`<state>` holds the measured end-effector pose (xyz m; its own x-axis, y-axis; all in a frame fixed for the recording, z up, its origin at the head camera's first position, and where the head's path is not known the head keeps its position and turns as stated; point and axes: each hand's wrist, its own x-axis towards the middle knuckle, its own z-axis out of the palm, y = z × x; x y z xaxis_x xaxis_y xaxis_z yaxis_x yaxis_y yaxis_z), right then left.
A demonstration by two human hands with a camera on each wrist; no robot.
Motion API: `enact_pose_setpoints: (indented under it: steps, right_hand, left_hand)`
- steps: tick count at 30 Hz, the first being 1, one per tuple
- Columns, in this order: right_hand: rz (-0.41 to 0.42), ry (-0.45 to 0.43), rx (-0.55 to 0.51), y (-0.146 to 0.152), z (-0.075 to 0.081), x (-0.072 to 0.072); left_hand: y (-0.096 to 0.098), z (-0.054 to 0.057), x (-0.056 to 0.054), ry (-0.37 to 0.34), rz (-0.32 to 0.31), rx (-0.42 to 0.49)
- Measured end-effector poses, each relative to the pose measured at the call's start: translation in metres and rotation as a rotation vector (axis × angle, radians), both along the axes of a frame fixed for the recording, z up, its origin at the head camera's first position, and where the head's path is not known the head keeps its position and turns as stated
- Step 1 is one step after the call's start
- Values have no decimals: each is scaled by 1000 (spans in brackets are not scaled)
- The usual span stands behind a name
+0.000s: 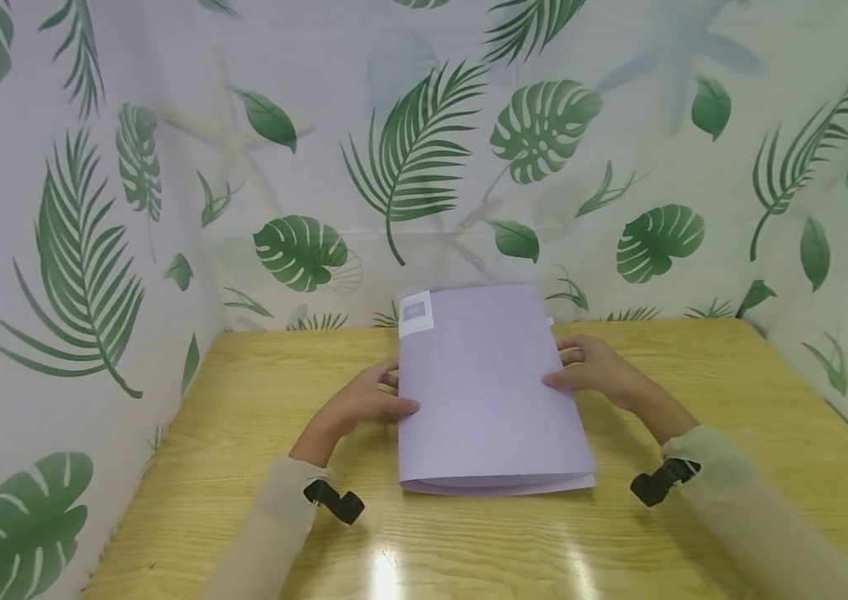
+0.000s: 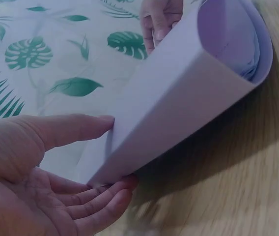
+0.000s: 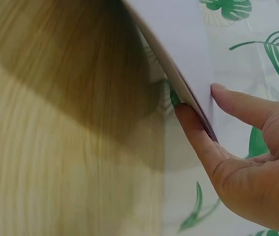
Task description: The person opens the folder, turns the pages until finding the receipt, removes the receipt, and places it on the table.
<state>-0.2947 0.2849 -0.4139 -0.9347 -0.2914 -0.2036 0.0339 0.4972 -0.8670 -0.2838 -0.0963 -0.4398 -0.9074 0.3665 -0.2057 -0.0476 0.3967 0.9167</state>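
Just right of the head frame's centre, we held the folder (image 1: 487, 387) over the counter (image 1: 244, 450), long axis running up-frame, left hand (image 1: 367, 398) pinching its left edge, right hand (image 1: 606, 372) pinching its right, slightly higher.

I see a wooden table (image 1: 192, 467) with two glare patches (image 1: 385, 573) toward its near side; a folder (image 1: 484, 383) overlaps its far edge in my head view, contact unclear.
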Motion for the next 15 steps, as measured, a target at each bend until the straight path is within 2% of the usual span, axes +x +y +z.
enact_pose_setpoints:
  steps: [7, 15]
  right_hand:
    - [45, 28, -55, -18, -14, -4]
    - [125, -1, -78, -24, -26, -4]
  left_hand:
    - [-22, -6, -3, -44, 2, 17]
    - [-37, -10, -4, -92, -12, 12]
